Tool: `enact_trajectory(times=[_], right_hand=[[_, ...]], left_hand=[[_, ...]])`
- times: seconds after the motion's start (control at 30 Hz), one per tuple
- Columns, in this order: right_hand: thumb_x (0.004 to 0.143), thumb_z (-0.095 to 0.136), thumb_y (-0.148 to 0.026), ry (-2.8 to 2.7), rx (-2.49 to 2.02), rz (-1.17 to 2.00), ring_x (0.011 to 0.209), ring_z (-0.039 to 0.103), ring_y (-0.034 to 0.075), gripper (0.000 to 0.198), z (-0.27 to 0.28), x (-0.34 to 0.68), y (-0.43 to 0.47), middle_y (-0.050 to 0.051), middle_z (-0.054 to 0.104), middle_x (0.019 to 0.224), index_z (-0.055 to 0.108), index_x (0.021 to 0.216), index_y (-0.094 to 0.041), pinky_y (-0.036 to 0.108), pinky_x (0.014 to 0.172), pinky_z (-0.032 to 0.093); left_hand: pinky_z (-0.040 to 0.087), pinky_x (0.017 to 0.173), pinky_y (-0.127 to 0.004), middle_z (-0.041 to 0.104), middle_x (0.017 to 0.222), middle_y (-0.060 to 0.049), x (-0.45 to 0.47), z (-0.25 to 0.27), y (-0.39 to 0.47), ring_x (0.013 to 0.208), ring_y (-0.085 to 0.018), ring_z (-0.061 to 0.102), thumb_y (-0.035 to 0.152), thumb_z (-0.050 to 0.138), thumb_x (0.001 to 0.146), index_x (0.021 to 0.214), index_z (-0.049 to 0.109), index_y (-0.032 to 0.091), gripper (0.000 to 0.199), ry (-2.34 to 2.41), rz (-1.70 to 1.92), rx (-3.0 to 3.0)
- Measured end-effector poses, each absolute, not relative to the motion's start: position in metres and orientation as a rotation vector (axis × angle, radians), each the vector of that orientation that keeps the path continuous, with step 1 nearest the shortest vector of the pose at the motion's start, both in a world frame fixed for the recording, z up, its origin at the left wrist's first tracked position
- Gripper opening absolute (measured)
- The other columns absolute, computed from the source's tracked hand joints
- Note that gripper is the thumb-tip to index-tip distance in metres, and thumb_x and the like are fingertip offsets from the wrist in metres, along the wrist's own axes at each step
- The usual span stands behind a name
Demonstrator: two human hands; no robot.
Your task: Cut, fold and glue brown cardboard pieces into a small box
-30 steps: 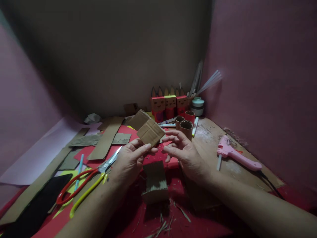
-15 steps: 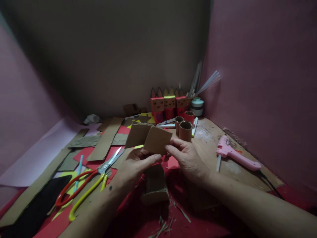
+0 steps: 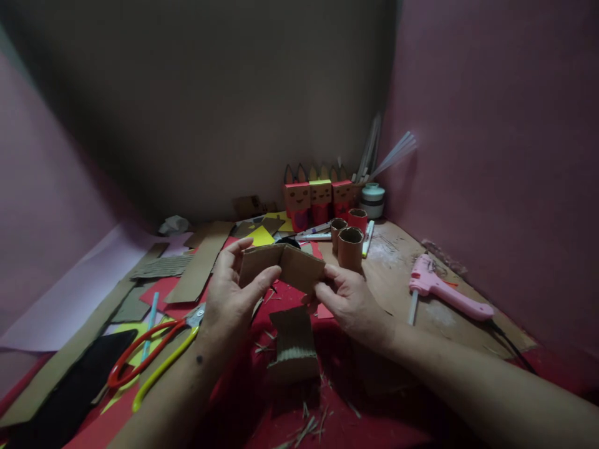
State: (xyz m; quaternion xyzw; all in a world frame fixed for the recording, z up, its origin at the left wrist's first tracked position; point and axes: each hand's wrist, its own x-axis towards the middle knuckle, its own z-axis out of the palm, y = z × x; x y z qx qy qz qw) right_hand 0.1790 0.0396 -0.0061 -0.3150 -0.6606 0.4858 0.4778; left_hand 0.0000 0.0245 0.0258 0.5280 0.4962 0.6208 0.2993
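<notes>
**Both hands pinching one folded cardboard strip, mid-air**

Left hand [image 3: 229, 299] grips the left end of the cardboard strip [image 3: 282, 265]: thumb on the near face, fingers curled behind the far edge. Right hand [image 3: 353, 305] clamps the right end between thumb and fingertips. The strip is creased in the middle, with the fold peak pointing away from the camera and the two panels angled back toward the hands. It is held above the red paper [image 3: 290, 411], touching nothing else.

Directly below the strip, on the red paper: a small corrugated cardboard block [image 3: 294, 344], upright, with loose shreds around it.

Left of the left hand: scissors [image 3: 154, 362] with a red and a yellow handle, lying flat, blades pointing toward the hand. A blue pen [image 3: 148, 324] lies just beside them. Long cardboard offcuts [image 3: 199, 262] lie further back.

Behind the strip: two brown cardboard tubes [image 3: 350, 246], upright, just beside each other, plus a red one behind. Markers [image 3: 314, 236] lie near them. Three box figures [image 3: 321, 194] stand in a row at the back wall, with a tape roll [image 3: 373, 199] to their right.

Right side: pink glue gun [image 3: 444, 293] lying on the bare board, well apart from the right hand, cord trailing off right.
</notes>
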Motion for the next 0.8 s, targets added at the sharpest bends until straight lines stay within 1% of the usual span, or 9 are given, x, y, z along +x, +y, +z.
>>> enact_trajectory(times=[0.07,0.23,0.3,0.37,0.43,0.5,0.57,0.67,0.8], right_hand=[[0.082,0.048,-0.015,-1.654,-0.75,1.173,0.06,0.062,0.015,0.011,-0.006,0.179,0.039,0.0,0.061,0.066,0.059,0.081,-0.016,0.029,0.059,0.05],[0.08,0.05,-0.012,-1.656,-0.734,1.159,0.06,0.06,0.014,0.01,-0.008,0.179,0.04,0.001,0.062,0.067,0.058,0.081,-0.017,0.029,0.059,0.049],[0.081,0.051,-0.013,-1.614,-0.711,1.165,0.062,0.06,0.014,0.01,-0.01,0.178,0.041,0.0,0.062,0.07,0.058,0.087,-0.017,0.03,0.061,0.051],[0.081,0.055,-0.014,-1.532,-0.665,1.172,0.066,0.061,0.013,0.018,-0.011,0.178,0.042,0.001,0.063,0.08,0.058,0.098,-0.019,0.029,0.061,0.052],[0.08,0.059,-0.015,-1.445,-0.625,1.202,0.068,0.061,0.013,0.033,-0.01,0.177,0.041,0.001,0.063,0.091,0.054,0.113,-0.022,0.027,0.058,0.053],[0.082,0.061,-0.019,-1.393,-0.61,1.273,0.066,0.06,0.011,0.043,-0.008,0.177,0.04,0.001,0.063,0.095,0.051,0.123,-0.026,0.025,0.053,0.052],[0.085,0.062,-0.023,-1.348,-0.59,1.362,0.066,0.06,0.011,0.039,-0.005,0.178,0.04,0.0,0.063,0.094,0.054,0.123,-0.028,0.024,0.052,0.052],[0.085,0.065,-0.023,-1.263,-0.533,1.398,0.075,0.06,0.012,0.031,-0.002,0.18,0.04,0.0,0.064,0.099,0.062,0.115,-0.029,0.023,0.058,0.054],[0.082,0.067,-0.018,-1.253,-0.503,1.331,0.082,0.06,0.014,0.037,-0.002,0.181,0.042,-0.001,0.065,0.103,0.066,0.114,-0.034,0.026,0.062,0.057]], left_hand=[[0.051,0.08,-0.028,0.07,0.1,-0.003,-0.001,0.025,0.024,0.091,-0.019,0.065,0.036,0.081,0.067,0.114,0.061,0.02,0.054,1.364,1.57,1.446],[0.053,0.075,-0.03,0.075,0.083,-0.004,-0.001,0.024,0.024,0.08,-0.02,0.066,0.032,0.078,0.065,0.082,0.073,0.015,0.024,1.411,1.561,1.431],[0.053,0.072,-0.029,0.075,0.078,-0.002,0.0,0.025,0.022,0.077,-0.019,0.065,0.029,0.078,0.064,0.079,0.074,0.016,0.021,1.426,1.573,1.419],[0.052,0.069,-0.028,0.074,0.076,-0.002,0.002,0.027,0.021,0.075,-0.019,0.065,0.029,0.078,0.064,0.076,0.074,0.016,0.019,1.45,1.554,1.407],[0.052,0.066,-0.027,0.075,0.076,-0.002,0.003,0.028,0.019,0.074,-0.019,0.066,0.03,0.078,0.065,0.075,0.074,0.017,0.017,1.461,1.5,1.405],[0.052,0.065,-0.027,0.076,0.077,-0.002,0.003,0.026,0.018,0.073,-0.018,0.067,0.029,0.079,0.067,0.077,0.075,0.018,0.016,1.433,1.448,1.419],[0.052,0.067,-0.027,0.076,0.078,-0.001,0.002,0.023,0.017,0.074,-0.018,0.067,0.027,0.079,0.069,0.08,0.077,0.019,0.014,1.358,1.424,1.428],[0.053,0.072,-0.026,0.076,0.076,0.001,-0.001,0.018,0.018,0.074,-0.016,0.068,0.026,0.08,0.072,0.086,0.078,0.023,0.015,1.206,1.419,1.415],[0.055,0.073,-0.027,0.077,0.078,0.0,-0.003,0.016,0.018,0.074,-0.018,0.069,0.024,0.08,0.073,0.087,0.079,0.023,0.014,1.158,1.387,1.424]])
